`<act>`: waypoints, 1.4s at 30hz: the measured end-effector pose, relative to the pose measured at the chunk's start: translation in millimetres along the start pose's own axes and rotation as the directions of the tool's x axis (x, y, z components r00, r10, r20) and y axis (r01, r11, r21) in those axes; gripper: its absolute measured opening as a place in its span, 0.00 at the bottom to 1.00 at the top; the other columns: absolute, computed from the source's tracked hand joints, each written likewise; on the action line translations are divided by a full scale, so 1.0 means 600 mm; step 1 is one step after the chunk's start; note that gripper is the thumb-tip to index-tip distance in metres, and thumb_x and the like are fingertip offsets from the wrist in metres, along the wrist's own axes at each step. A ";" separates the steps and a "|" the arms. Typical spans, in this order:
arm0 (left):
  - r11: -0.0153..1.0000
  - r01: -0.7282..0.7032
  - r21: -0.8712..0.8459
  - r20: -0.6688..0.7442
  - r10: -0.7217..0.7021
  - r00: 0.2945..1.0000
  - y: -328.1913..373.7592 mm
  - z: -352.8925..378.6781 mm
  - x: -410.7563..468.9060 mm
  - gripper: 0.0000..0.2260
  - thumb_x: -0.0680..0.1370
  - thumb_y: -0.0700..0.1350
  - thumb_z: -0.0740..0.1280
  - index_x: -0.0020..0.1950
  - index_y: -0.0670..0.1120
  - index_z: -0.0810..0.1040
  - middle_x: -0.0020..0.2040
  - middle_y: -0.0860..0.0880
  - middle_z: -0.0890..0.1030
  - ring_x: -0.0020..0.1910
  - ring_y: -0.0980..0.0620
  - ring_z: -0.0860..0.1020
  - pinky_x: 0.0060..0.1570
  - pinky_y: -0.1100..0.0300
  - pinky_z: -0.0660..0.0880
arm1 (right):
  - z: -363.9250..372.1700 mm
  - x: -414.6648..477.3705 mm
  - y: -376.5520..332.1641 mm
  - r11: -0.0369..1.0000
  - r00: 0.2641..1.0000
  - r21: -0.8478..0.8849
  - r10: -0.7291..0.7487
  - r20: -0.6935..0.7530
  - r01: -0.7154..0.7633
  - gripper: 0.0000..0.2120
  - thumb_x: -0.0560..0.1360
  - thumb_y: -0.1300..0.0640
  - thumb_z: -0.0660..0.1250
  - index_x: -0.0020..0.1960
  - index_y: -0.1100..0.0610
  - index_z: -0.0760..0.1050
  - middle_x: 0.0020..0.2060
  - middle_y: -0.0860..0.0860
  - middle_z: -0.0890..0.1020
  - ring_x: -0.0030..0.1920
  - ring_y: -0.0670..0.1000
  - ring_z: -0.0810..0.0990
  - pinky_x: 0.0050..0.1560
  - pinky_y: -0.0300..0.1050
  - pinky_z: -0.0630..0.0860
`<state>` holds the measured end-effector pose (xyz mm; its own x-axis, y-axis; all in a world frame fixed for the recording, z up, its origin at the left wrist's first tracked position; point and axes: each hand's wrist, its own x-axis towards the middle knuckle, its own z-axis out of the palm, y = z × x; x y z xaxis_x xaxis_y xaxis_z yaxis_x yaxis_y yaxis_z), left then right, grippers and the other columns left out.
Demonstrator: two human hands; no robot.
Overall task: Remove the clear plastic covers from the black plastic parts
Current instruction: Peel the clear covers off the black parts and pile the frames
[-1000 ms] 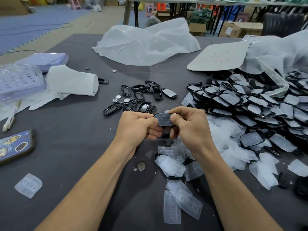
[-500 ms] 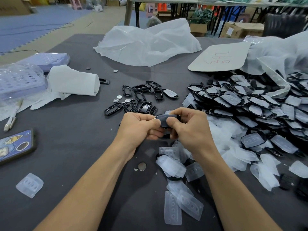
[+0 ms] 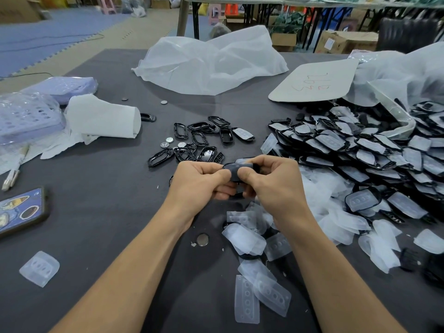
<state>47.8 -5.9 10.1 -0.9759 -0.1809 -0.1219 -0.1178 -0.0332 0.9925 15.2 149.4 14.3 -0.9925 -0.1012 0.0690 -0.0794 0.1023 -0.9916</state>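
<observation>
Dark worktop [image 3: 101, 188] fills the view. Far side: crumpled white plastic sheet [image 3: 209, 63]. R side: big heap of black parts [image 3: 360, 150], most w/ clear covers on top. Behind the heap, a pale card [image 3: 314, 80] w/ red writing. L edge: lilac baskets [image 3: 26, 116] in clear wrap, white paper [image 3: 103, 118] just beside them, phone [image 3: 21, 210] nearer the front.

Centre: left hand [image 3: 199, 181] & right hand [image 3: 271, 181] meet above the worktop. Both grips are closed on the held black part [image 3: 237, 169], thumbs on top & close together, fingers curled under. Can't tell if its cover is lifted.

Below & R of the hands: loose clear covers [image 3: 245, 236] lie scattered; a lone cover [image 3: 39, 269] sits front L. Beyond the hands: bare black frames [image 3: 199, 140] in a small cluster, coin cells [image 3: 169, 140] just beside them. One more button cell [image 3: 202, 239] lies between the forearms.
</observation>
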 end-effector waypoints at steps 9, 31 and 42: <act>0.993 -0.037 0.109 -0.032 0.041 0.999 -0.002 0.002 -0.001 0.12 0.77 0.32 0.69 0.37 0.42 0.87 0.31 0.42 0.84 0.28 0.51 0.81 0.30 0.62 0.77 | 0.007 -0.002 0.002 0.990 1.000 -0.142 -0.017 0.014 0.019 0.07 0.73 0.58 0.76 0.37 0.57 0.83 0.33 0.57 0.84 0.31 0.52 0.80 0.37 0.57 0.82; 0.936 -0.290 0.200 -0.155 0.323 0.934 -0.008 0.009 0.003 0.10 0.77 0.41 0.72 0.39 0.54 0.89 0.26 0.45 0.82 0.22 0.52 0.77 0.26 0.59 0.76 | 0.008 -0.003 -0.009 0.997 0.994 0.065 0.033 0.102 -0.040 0.16 0.81 0.66 0.66 0.37 0.55 0.83 0.30 0.55 0.82 0.24 0.51 0.78 0.27 0.43 0.75; 0.941 -0.316 0.125 -0.157 0.333 0.930 -0.004 0.007 0.001 0.15 0.79 0.37 0.71 0.40 0.55 0.89 0.27 0.46 0.82 0.23 0.53 0.76 0.27 0.61 0.75 | -0.004 -0.007 -0.017 0.977 0.981 0.186 0.074 0.180 -0.107 0.12 0.76 0.73 0.67 0.50 0.59 0.83 0.33 0.57 0.84 0.30 0.52 0.82 0.34 0.44 0.81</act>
<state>46.5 -2.0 7.8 -0.9177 -0.3339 0.2152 0.1742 0.1488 0.9734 20.0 150.9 24.6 -0.9626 -0.2698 -0.0249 0.0465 -0.0738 -0.9962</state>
